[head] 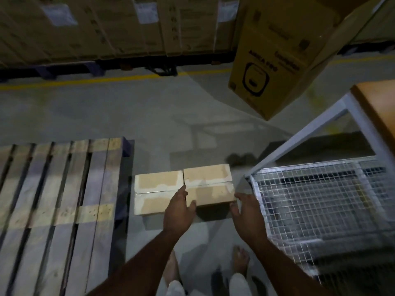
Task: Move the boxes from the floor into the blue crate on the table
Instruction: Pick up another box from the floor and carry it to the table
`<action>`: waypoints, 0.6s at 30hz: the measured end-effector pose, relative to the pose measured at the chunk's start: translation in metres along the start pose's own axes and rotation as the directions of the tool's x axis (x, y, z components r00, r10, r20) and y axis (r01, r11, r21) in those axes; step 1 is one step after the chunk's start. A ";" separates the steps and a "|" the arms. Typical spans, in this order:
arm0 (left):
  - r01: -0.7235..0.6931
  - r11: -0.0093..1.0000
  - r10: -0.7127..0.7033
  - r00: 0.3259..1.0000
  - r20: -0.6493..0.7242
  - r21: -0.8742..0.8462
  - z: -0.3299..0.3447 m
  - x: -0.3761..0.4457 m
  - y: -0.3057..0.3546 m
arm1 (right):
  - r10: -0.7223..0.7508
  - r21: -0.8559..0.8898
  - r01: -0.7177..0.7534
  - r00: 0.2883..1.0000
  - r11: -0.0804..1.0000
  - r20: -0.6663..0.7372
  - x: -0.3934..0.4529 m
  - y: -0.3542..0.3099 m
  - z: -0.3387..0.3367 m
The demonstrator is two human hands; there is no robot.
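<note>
Hands closing on the right-hand carton

Two taped cardboard cartons on the concrete floor, side by side and touching, between a wooden pallet (62,201) and a wire-mesh cage (316,201). Left hand (178,212) against the near-left edge of the right carton (208,185), fingers slipped into the seam beside the left carton (158,192), thumb on the near face. Right hand (245,214) spread at the opposite corner, touching or just short; full grip not yet evident. Placed thus, probably, to clamp both ends for a level lift. Blue crate out of sight; only an orange tabletop (378,103) corner visible.

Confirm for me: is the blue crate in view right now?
No: only two boxes on the floor, a wooden pallet, a wire mesh cage and a table corner show.
</note>
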State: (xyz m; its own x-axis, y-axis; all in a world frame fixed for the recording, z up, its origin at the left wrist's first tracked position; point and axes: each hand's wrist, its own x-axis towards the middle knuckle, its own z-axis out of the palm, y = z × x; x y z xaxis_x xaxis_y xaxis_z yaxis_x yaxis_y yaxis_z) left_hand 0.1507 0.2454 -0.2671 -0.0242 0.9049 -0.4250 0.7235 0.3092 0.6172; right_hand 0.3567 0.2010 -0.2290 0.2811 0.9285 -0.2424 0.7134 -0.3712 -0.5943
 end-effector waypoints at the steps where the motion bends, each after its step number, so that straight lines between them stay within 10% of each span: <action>1: 0.025 1.000 -0.025 1.000 0.009 -0.009 0.014 0.012 -0.004 | 0.003 -0.003 -0.003 1.000 1.000 0.017 0.017 0.010 0.008; 18: 0.420 0.906 -0.420 0.907 0.008 -0.056 0.282 0.229 -0.146 | 0.095 -0.037 -0.090 0.977 0.995 0.189 0.241 0.243 0.240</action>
State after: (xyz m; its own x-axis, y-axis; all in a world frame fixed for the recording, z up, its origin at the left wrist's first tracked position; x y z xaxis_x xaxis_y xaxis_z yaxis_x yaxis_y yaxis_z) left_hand 0.2341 0.3252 -0.6415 -0.3206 0.6888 -0.6503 0.6066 0.6765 0.4176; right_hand 0.4438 0.3329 -0.6154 0.2213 0.8712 -0.4383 0.7088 -0.4524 -0.5412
